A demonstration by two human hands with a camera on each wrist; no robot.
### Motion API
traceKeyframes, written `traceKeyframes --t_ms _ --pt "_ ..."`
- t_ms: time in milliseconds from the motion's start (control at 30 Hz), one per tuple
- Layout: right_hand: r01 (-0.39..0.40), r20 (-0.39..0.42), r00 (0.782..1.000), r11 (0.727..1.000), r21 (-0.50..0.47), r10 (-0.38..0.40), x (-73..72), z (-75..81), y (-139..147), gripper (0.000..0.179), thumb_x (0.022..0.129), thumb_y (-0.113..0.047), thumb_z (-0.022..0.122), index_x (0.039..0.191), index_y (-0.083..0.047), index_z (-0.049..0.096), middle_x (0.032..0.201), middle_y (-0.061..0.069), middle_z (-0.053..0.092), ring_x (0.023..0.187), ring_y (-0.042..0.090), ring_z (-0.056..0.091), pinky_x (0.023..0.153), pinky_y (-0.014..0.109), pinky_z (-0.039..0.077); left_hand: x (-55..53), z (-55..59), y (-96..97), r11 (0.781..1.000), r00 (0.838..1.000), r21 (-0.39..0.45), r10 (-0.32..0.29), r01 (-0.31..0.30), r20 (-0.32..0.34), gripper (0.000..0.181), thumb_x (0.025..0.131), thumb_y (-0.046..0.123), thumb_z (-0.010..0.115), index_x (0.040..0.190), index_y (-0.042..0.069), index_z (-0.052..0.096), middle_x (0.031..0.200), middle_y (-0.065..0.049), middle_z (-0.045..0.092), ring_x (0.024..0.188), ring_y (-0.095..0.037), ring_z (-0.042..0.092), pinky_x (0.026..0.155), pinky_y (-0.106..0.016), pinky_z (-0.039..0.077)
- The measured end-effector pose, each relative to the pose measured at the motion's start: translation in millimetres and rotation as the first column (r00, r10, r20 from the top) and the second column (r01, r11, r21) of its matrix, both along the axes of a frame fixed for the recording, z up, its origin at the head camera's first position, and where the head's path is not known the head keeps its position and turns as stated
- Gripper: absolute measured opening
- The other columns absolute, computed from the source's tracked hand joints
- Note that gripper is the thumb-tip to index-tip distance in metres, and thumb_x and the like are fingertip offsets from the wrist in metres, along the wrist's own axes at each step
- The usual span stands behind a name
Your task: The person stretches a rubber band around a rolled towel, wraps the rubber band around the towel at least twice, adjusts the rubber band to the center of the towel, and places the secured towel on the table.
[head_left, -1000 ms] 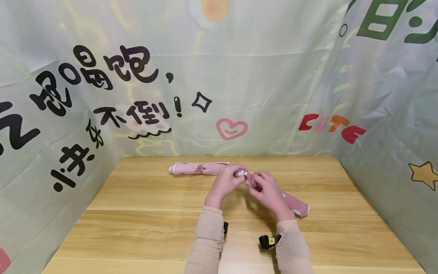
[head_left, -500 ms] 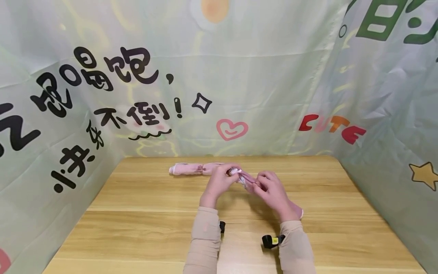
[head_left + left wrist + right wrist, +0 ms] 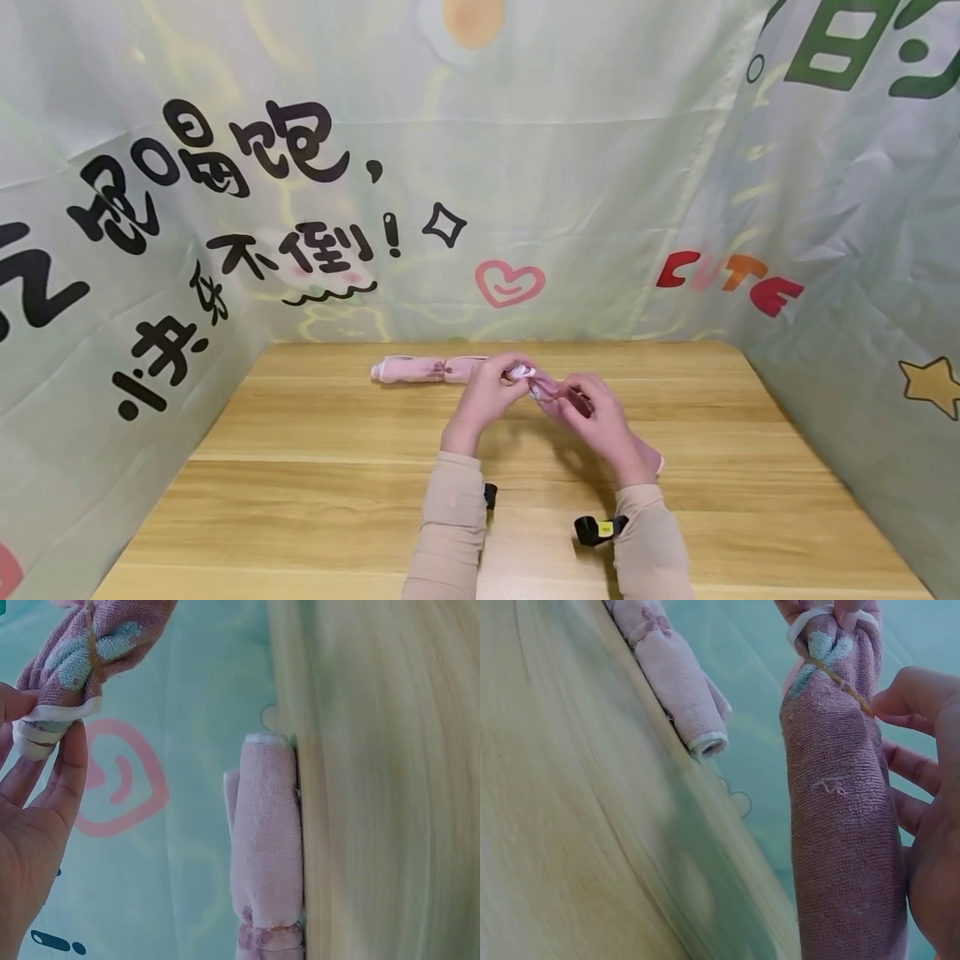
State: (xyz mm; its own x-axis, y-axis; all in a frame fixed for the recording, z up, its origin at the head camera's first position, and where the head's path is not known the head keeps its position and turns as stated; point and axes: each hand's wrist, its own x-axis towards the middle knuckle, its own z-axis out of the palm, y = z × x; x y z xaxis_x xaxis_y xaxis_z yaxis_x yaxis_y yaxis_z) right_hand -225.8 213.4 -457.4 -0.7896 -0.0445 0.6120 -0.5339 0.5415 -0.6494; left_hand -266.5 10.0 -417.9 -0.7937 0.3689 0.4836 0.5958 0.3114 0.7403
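**Dark pink towel (image 3: pixel 840 817) pinched at one end, its band between my right fingertips**

My left hand (image 3: pixel 483 400) is nearly closed, thumb on one side and fingers (image 3: pixel 71 769) on the other, gripping the gathered, white-edged end of the rolled dark pink towel. My right hand (image 3: pixel 603 425) is drawn narrow at the thumb and forefinger, pinching the thin rubber band (image 3: pixel 846 684); the other fingers bend along the towel's side. The band slants across the roll just below its gathered end, over a pale blue print.

I hold this towel over the far half of the surface (image 3: pixel 337 500), right of its middle, the free end pointing toward the near right corner. I cannot tell whether that end touches the wood.

The pale pink towel (image 3: pixel 408 369) lies rolled along the far edge, left of the middle, cinched by a second band (image 3: pixel 274 928). Past that edge hangs a printed curtain (image 3: pixel 600 208). Beige sleeves (image 3: pixel 453 517) cover my forearms.
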Motion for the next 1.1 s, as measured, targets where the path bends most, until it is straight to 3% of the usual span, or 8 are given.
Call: traceKeyframes --t_ms 167,367,467,533,667,800,900,1100 --pt "-0.01 0.195 0.981 1.0 -0.019 0.014 3.2 2.5 2 0.031 0.088 -0.01 0.069 0.115 -0.004 0.056 0.106 0.017 0.067 0.097 0.028 0.064 0.082 0.033 0.054 -1.4 0.2 -4.3 0.999 0.999 0.041 -0.022 0.02 0.043 0.023 0.086 0.0 0.064 0.107 0.009 0.069 0.109 -0.011 0.069 0.093 -0.017 0.065 0.075 -0.019 0.056" --pt "-0.034 0.399 0.917 0.995 0.095 -0.007 6.8 5.6 12 0.06 0.088 -0.029 0.071 0.14 -0.012 0.047 0.127 0.021 0.062 0.112 0.035 0.061 0.096 0.052 0.049 -1.9 1.3 -6.0 0.995 0.996 0.082 -0.069 0.064 0.055 0.022 0.086 -0.001 0.065 0.106 0.008 0.069 0.107 -0.011 0.07 0.092 -0.014 0.064 0.078 -0.021 0.057" --pt "-0.035 0.452 0.891 0.989 0.146 -0.035 6.2 6.0 15 0.07 0.084 -0.036 0.074 0.143 -0.013 0.045 0.129 0.02 0.062 0.113 0.035 0.062 0.096 0.053 0.049 -1.6 1.5 -6.3 0.99 0.993 0.113 -0.092 0.084 0.073 0.021 0.086 -0.002 0.065 0.105 0.008 0.07 0.108 -0.011 0.07 0.093 -0.013 0.064 0.08 -0.022 0.057" --pt "-0.031 0.46 0.887 0.986 0.165 -0.049 5.2 5.9 15 0.071 0.083 -0.037 0.075 0.142 -0.012 0.046 0.126 0.02 0.063 0.11 0.033 0.063 0.094 0.052 0.05 -1.9 0.8 -6.6 0.987 0.991 0.13 -0.103 0.092 0.084 0.022 0.086 -0.002 0.065 0.105 0.008 0.07 0.11 -0.011 0.069 0.096 -0.014 0.064 0.083 -0.022 0.057" --pt "-0.001 0.419 0.904 0.982 0.188 -0.079 3.5 4.8 13 0.058 0.082 -0.028 0.076 0.132 -0.009 0.055 0.116 0.017 0.067 0.101 0.031 0.064 0.089 0.05 0.051 -3.1 -0.1 -7.5 0.986 0.989 0.137 -0.109 0.094 0.102 0.022 0.086 -0.003 0.065 0.105 0.008 0.07 0.114 -0.011 0.068 0.102 -0.018 0.065 0.085 -0.023 0.057" --pt "0.036 0.31 0.945 0.974 0.224 -0.106 2.2 3.1 9 0.042 0.08 -0.016 0.076 0.118 -0.005 0.063 0.108 0.015 0.068 0.097 0.031 0.064 0.088 0.051 0.052 -3.7 1.0 -8.3 0.99 0.987 0.107 -0.106 0.094 0.118 0.028 0.085 -0.003 0.067 0.111 0.007 0.068 0.119 -0.012 0.066 0.106 -0.024 0.064 0.087 -0.027 0.057" --pt "0.084 0.221 0.964 0.96 0.268 -0.146 1.4 2.0 7 0.041 0.078 -0.013 0.077 0.116 -0.004 0.065 0.105 0.016 0.067 0.095 0.032 0.064 0.086 0.051 0.052 -3.8 1.9 -8.6 0.995 0.987 0.052 -0.089 0.083 0.131 0.033 0.084 0.003 0.071 0.116 0.006 0.066 0.124 -0.012 0.063 0.11 -0.026 0.062 0.091 -0.03 0.056" --pt "0.23 0.084 0.959 0.914 0.335 -0.272 2.0 0.6 5 0.044 0.072 -0.011 0.082 0.112 -0.008 0.066 0.103 0.014 0.065 0.096 0.035 0.061 0.082 0.055 0.049 -4.2 1.8 -7.9 0.997 0.988 -0.071 -0.016 0.027 0.155 0.046 0.082 0.026 0.078 0.124 0.01 0.064 0.131 -0.008 0.061 0.121 -0.026 0.058 0.103 -0.038 0.048"
